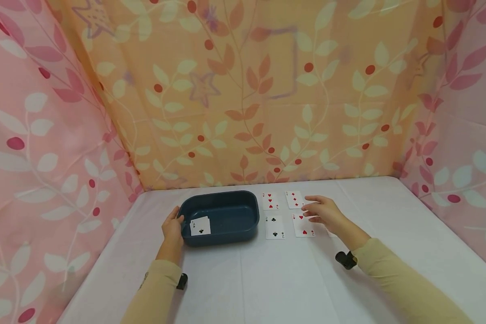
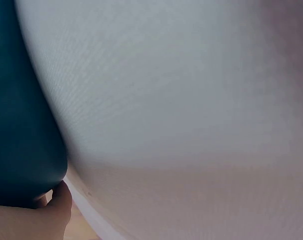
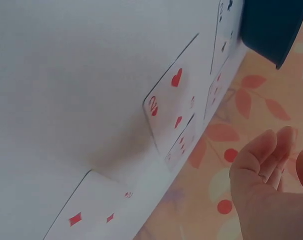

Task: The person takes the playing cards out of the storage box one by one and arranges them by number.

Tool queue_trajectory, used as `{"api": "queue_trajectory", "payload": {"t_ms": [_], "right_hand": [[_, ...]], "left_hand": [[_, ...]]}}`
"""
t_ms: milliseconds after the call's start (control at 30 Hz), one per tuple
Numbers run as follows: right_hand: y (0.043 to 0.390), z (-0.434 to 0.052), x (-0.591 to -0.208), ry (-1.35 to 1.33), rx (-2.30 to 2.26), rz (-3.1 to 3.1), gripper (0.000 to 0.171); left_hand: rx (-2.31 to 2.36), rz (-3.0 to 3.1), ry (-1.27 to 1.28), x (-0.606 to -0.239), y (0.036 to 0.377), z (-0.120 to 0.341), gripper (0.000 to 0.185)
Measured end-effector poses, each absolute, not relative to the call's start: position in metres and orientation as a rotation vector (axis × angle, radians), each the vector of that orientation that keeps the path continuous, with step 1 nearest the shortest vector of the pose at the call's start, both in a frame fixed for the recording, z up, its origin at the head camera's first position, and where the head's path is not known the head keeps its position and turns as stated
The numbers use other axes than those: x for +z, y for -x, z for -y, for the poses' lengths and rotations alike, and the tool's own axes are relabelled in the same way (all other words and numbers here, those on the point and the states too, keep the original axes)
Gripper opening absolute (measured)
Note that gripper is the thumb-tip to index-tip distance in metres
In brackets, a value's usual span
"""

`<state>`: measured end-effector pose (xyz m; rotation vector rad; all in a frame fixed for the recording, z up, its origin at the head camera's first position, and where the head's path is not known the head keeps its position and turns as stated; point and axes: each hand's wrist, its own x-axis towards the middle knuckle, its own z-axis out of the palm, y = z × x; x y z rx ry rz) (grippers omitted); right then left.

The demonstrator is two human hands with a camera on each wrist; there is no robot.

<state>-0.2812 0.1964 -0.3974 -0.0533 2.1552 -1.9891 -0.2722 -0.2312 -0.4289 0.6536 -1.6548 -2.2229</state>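
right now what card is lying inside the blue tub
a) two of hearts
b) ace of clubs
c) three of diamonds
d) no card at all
b: in the head view the card inside the blue tub shows an A and a single black club, by the corner that the left hand holds; the red cards lie outside on the table.

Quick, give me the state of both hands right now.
Left hand: grips the near-left rim of the blue bin.
Right hand: open, fingers relaxed, holding nothing, hovering over the two of hearts.
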Motion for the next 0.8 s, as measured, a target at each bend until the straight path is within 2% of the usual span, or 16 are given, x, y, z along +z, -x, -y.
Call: {"api": "queue_trajectory", "payload": {"t_ms": [800], "right_hand": [[0.287, -0.120, -0.390, 0.068, -2.051, -2.003, 0.049]], "left_hand": [[-2.236, 1.660, -0.672, -0.427, 0.271, 0.231, 0.053]]}}
